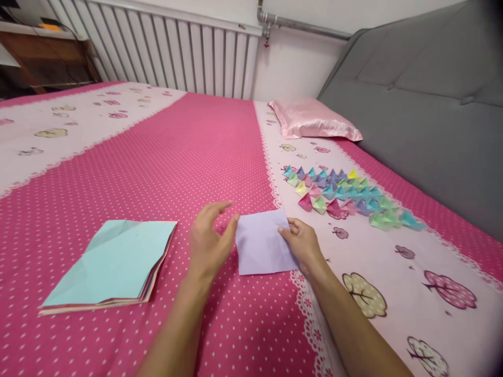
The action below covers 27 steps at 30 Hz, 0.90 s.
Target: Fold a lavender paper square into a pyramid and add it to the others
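Note:
A lilac square of paper (260, 243) lies flat on the pink dotted bedspread (165, 173). My left hand (208, 238) rests at the paper's left edge, thumb touching it, fingers loosely curled and apart above it. My right hand (302, 243) pinches the paper's right edge between thumb and fingers. A stack of coloured paper sheets (113, 267), light blue on top, lies to the left of my hands. Several small folded paper pieces (346, 196) in many colours sit in rows to the right, on the pale printed strip of the bedspread.
A pink satin pillow (310, 120) lies near the grey padded headboard (424, 115) on the right. A white radiator (165, 47) runs along the far wall. A wooden desk (43, 57) stands at the far left.

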Motion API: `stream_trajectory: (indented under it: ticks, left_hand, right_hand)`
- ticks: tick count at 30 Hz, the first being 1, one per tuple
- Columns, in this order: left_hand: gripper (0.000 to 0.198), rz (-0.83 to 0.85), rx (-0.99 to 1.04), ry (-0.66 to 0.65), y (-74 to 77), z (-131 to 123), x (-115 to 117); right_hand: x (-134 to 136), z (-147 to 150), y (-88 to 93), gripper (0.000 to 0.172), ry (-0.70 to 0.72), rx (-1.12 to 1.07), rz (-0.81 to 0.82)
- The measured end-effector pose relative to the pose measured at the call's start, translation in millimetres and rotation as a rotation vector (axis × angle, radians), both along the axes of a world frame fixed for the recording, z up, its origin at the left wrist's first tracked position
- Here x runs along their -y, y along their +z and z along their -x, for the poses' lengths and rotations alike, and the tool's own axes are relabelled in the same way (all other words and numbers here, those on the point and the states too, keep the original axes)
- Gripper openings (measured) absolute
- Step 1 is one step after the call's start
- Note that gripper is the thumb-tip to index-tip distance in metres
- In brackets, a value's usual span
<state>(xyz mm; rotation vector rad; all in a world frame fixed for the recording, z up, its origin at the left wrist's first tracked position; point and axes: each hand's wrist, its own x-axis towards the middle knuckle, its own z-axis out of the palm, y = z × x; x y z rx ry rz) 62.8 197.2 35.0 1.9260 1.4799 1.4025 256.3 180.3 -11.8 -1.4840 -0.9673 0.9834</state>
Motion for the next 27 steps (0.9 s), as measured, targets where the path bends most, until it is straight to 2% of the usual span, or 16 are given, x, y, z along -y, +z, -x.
stream_trajectory:
  ticks: [2, 6, 9, 13, 17, 22, 24, 27]
  left_hand:
    - [0.025, -0.071, -0.108, -0.125, -2.8, -10, 6]
    - [0.037, -0.013, -0.399, -0.362, -18.1, -34, 19]
    - [0.045, 0.081, -0.631, -0.421, -35.3, -44, 23]
    - [0.050, 0.183, -0.810, -0.392, -50.8, -44, 22]
    - [0.058, 0.209, -0.849, -0.296, -52.6, -43, 21]
    - [0.066, 0.244, -0.842, -0.243, -49.3, -42, 21]
    - [0.066, 0.264, -0.840, -0.248, -47.4, -41, 21]
    - [0.061, 0.291, -0.860, -0.271, -44.5, -40, 22]
  right_hand:
    - [-2, 3, -10.2, 0.036, -0.036, 0.062, -0.027]
    - [0, 9, -17.5, 0.036, -0.063, 0.201, -0.046]
    - [0, 12, -16.7, 0.037, -0.039, 0.283, -0.046]
    - [2, 13, -12.7, 0.042, 0.009, 0.393, 0.003]
    - [5, 14, -6.3, 0.050, 0.008, 0.541, 0.037]
    - [13, 23, 14.4, 0.055, -0.060, 0.777, -0.160]
    - [17, 30, 22.1, 0.055, 0.050, 0.816, -0.267]
    - [22, 39, 22.4, 0.059, 0.441, 0.753, -0.301]
